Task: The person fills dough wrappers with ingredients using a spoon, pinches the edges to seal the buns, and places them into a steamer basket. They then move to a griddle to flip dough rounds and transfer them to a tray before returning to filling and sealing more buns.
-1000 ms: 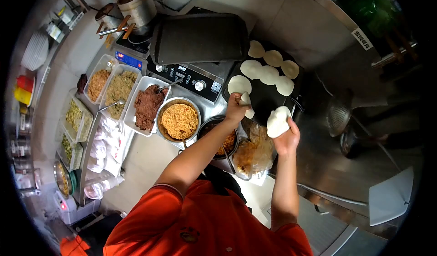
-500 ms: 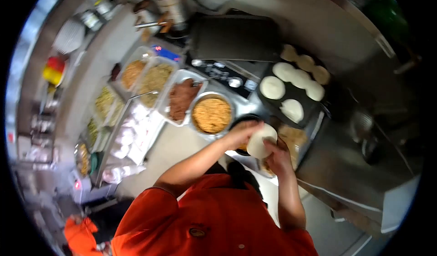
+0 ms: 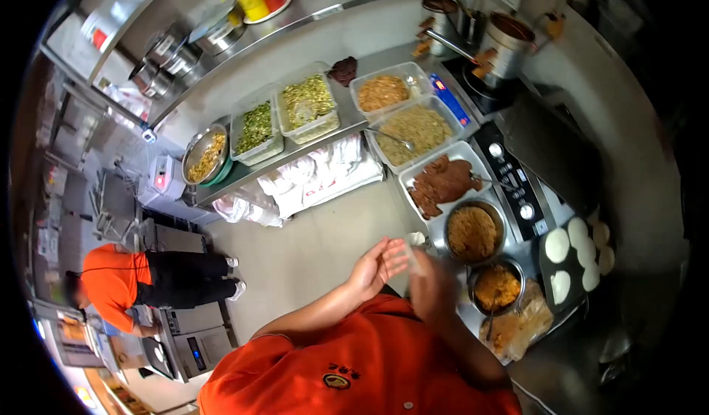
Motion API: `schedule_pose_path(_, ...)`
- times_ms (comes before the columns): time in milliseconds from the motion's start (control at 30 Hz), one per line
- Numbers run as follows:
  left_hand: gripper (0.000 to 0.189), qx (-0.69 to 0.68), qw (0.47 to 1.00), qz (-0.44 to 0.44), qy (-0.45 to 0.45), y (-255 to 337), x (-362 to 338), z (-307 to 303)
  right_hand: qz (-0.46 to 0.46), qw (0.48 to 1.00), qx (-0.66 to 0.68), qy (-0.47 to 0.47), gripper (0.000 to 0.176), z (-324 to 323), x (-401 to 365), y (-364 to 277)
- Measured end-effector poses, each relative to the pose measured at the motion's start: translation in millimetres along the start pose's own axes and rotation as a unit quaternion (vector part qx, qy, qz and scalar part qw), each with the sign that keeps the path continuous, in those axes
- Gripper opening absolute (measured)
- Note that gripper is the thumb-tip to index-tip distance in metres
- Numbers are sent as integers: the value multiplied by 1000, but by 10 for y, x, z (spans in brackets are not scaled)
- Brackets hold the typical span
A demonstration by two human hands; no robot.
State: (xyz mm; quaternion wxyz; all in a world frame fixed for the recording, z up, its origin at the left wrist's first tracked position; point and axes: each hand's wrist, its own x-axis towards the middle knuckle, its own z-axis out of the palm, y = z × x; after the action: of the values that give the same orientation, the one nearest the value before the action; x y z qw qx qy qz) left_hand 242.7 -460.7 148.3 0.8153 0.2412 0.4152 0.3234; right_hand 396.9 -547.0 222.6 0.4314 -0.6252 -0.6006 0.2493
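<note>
Entry: our left hand (image 3: 380, 263), fingers spread, close against our blurred right hand (image 3: 432, 288), whose grip we cannot tell; round steel bowl of yellow crumbly filling (image 3: 473, 232) just forward-right on the tabletop (image 3: 526, 256) near edge, right hand nearer.

Open floor (image 3: 317, 241) left of the hands gives free passage, right side blocked: bowl of filling (image 3: 473, 232) just beside the right hand (image 3: 432, 291), pot (image 3: 496, 287) and bagged food (image 3: 521, 326) nearer, paste tray (image 3: 443, 182) farther, all crowding the worktop (image 3: 529, 261), griddle (image 3: 552, 266) with dough rounds (image 3: 557, 245) at far right.
</note>
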Motion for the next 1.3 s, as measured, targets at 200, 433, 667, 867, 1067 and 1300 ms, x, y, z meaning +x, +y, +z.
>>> schedule_pose_path(200, 58, -343, 930, -104, -80, 611, 225, -852, -140, 980, -10, -144, 40, 1031, 512, -172)
schedule_pose_path(433, 55, -399, 911, 10, -100, 1473, 262, -1398, 311, 857, 387, -138, 45, 1655, 1217, -252)
schedule_pose_path(667, 58, -251, 958, 138, -11, 1830, 136, -1357, 312, 852, 342, -243, 27, 2074, 1623, -173)
schedule_pose_path(867, 34, 145, 979, 87, 117, 1770, -87, -1554, 172, 908, 245, -293, 24, 2090, 1921, 3)
schedule_pose_path(1067, 33, 57, 974, 134, 172, 1683, -18, -1546, 124, 905, 238, -330, 10, 2205, 2123, 256)
schedule_pose_path(1300, 45, -344, 922, 67, 165, 1841, 168, -1689, -188, 883, 176, -392, 19, 2236, 2365, -454)
